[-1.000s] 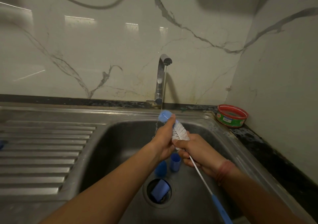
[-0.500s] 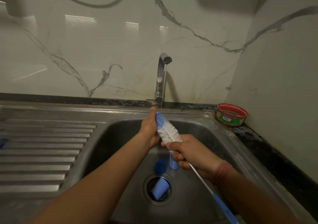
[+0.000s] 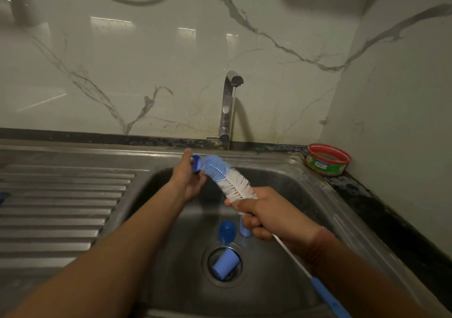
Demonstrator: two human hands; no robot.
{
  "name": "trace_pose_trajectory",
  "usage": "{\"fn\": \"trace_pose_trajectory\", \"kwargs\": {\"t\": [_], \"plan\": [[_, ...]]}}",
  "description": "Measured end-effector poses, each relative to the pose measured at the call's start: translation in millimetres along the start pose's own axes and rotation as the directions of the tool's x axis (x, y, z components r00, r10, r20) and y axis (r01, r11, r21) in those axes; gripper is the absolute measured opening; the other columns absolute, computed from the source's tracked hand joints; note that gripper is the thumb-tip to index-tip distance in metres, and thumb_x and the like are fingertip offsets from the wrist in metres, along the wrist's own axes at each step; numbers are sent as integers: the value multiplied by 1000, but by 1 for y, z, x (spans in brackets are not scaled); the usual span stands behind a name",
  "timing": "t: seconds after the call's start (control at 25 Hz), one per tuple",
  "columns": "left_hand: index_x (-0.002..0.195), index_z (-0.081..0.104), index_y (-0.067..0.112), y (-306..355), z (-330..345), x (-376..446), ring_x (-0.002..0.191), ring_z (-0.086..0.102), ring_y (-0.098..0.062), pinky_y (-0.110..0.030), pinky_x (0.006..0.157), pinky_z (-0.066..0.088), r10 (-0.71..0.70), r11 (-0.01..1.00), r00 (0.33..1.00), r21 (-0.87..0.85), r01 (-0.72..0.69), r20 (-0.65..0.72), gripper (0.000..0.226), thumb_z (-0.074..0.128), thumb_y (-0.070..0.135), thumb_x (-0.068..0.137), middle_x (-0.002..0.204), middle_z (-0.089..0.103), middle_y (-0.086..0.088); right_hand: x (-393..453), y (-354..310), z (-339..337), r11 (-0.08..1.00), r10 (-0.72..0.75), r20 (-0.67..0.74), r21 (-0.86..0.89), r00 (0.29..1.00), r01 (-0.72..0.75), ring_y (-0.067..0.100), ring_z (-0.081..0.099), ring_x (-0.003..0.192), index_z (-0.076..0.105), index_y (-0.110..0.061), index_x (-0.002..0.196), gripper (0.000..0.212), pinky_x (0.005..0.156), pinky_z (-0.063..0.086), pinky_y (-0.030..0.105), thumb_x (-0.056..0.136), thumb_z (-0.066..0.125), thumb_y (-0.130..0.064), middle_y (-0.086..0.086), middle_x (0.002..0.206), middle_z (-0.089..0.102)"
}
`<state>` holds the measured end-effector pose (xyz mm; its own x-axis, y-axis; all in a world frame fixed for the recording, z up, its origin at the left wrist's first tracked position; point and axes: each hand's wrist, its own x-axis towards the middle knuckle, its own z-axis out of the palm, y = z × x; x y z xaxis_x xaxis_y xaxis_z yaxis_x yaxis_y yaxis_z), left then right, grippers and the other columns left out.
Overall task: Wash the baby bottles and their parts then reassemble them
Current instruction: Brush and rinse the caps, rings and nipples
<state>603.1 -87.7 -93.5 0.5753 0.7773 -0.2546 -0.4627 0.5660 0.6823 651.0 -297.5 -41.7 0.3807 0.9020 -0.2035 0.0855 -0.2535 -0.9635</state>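
Bottle ring (image 3: 196, 163) is being pinched by the left hand (image 3: 188, 180) above the sink (image 3: 288, 185), left of the running tap (image 3: 228, 107). Right hand (image 3: 269, 216) is gripping the brush (image 3: 227, 179), scrubbing it. Judged next: rinsing, then washing the parts (image 3: 225, 264) lying by the drain.

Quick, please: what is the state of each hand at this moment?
Left hand: closed, holding a small blue round plastic part.
Right hand: closed, holding the long bottle brush with blue and white bristles.
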Motion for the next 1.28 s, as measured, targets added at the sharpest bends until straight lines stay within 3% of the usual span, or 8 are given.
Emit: {"fn": "trace_pose_trajectory", "kwargs": {"t": [0.12, 0.32, 0.48, 0.6, 0.8, 0.96, 1.12, 1.28], "plan": [[129, 53, 2, -13, 25, -15, 101, 65, -31, -38, 78, 54, -72, 994, 992, 92, 63, 101, 50, 44, 43, 103, 111, 65, -20, 5, 4, 1, 999, -37, -52, -13, 998, 36, 0, 33, 35, 59, -3, 113, 20, 34, 24, 14, 97, 47, -8, -9, 44, 41], [124, 49, 9, -24, 38, -19, 125, 53, -38, -47, 95, 46, -153, 987, 981, -25, 157, 123, 47, 42, 50, 102, 129, 57, -24, 8, 8, -3, 996, -66, -68, -59, 995, 62, 1, 34, 36, 59, -1, 110, 19, 35, 25, 15, 96, 48, -8, -10, 43, 42], [117, 60, 6, -19, 23, -11, 116, 62, -30, -39, 101, 50, 66, 997, 992, 22, -69, 108, 29, 59, 27, 98, 115, 65, -15, 11, 10, -4, 941, -183, -151, -314, 971, 128, 4, 42, 40, 62, -7, 101, 16, 40, 34, 20, 95, 52, -18, -5, 51, 47], [118, 60, 10, -19, 19, -14, 110, 66, -26, -41, 102, 51, 131, 988, 975, 62, -144, 181, 25, 62, 8, 93, 116, 66, -15, 17, 11, -11, 836, -319, -198, -519, 927, 177, 8, 48, 49, 60, -12, 91, 12, 51, 40, 25, 95, 52, -21, -5, 57, 50], [124, 59, 15, -26, 35, -30, 102, 69, -15, -28, 87, 57, 122, 913, 895, 304, -271, 430, 40, 61, -5, 89, 114, 69, -5, 23, 14, -25, 830, -337, -261, -536, 905, 155, 14, 51, 56, 60, -11, 96, 13, 57, 43, 30, 96, 50, -20, 0, 65, 54], [131, 52, 11, -35, 36, -30, 104, 69, -22, -36, 94, 54, 116, 845, 898, 434, -314, 424, 50, 72, 13, 85, 112, 72, -10, 22, 11, -35, 887, -286, -307, -443, 908, 129, 12, 49, 43, 58, -10, 95, 13, 48, 41, 27, 96, 47, -16, 3, 58, 54], [127, 55, 2, -31, 32, -25, 70, 62, -8, -24, 73, 52, 189, 905, 905, 291, -311, 381, 65, 56, 51, 85, 107, 68, -15, 17, 9, -20, 891, -234, -210, -438, 949, 123, 10, 43, 32, 56, -7, 91, 11, 41, 38, 24, 95, 47, -13, 7, 54, 52], [131, 54, 5, -24, 24, -14, 74, 67, -12, -25, 74, 57, 264, 921, 921, 208, -328, 285, 71, 50, 58, 84, 115, 66, -21, 14, 9, -9, 838, -282, -166, -523, 945, 158, 12, 46, 34, 55, -13, 83, 11, 40, 40, 25, 93, 50, -15, 4, 54, 54]]}}
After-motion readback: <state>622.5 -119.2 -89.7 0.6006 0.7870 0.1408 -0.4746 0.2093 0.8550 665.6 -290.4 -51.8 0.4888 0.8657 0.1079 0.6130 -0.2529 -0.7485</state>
